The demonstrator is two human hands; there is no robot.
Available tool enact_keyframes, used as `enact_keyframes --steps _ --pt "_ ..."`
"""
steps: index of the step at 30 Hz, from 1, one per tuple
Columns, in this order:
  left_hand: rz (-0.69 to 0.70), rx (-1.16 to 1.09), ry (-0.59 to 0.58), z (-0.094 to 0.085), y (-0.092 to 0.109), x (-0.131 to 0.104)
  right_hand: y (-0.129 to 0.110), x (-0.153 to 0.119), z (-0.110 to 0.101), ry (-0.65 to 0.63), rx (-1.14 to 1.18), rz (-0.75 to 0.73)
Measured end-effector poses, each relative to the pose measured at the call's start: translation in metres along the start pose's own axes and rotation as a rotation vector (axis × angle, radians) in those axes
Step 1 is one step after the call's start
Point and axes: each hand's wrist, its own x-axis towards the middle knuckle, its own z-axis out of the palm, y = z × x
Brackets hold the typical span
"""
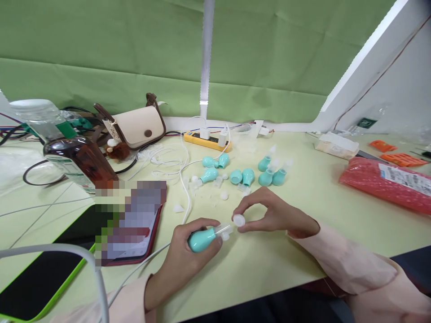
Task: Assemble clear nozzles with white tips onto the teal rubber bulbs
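Note:
My left hand (188, 251) is wrapped round a teal squeeze bulb (201, 240) with a clear tube fitted in its neck, pointing right. Between the thumb and forefinger of my right hand (266, 213) is a small round white cap (239, 220). The cap is just off the tube's end, apart from it. Beyond my hands stand three more bulbs (266, 178) with pointed clear tips. Other teal bulbs (248, 176) lie to their left, among loose clear and white pieces (224, 195).
On the left are a red-cased phone (143, 233), a green-edged tablet (43, 269), a brown-liquid bottle (84, 159) and a cream handbag (138, 127). A yellow power strip (198, 141) with white cables lies behind. A red bubble-wrap parcel (387, 184) is at right.

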Motion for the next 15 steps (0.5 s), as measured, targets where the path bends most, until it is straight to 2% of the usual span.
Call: enact_keyframes --steps 4,6,15 --pt "0.002 -0.020 -0.036 0.001 0.000 0.000 -0.004 -0.001 0.008 0.076 0.121 -0.053" --pt "0.036 -0.012 -0.057 0.001 -0.001 -0.001 -0.002 -0.002 0.012 0.071 0.121 -0.054" --pt "0.080 0.104 -0.125 0.000 -0.010 -0.002 -0.002 -0.004 0.015 0.003 -0.051 -0.182"
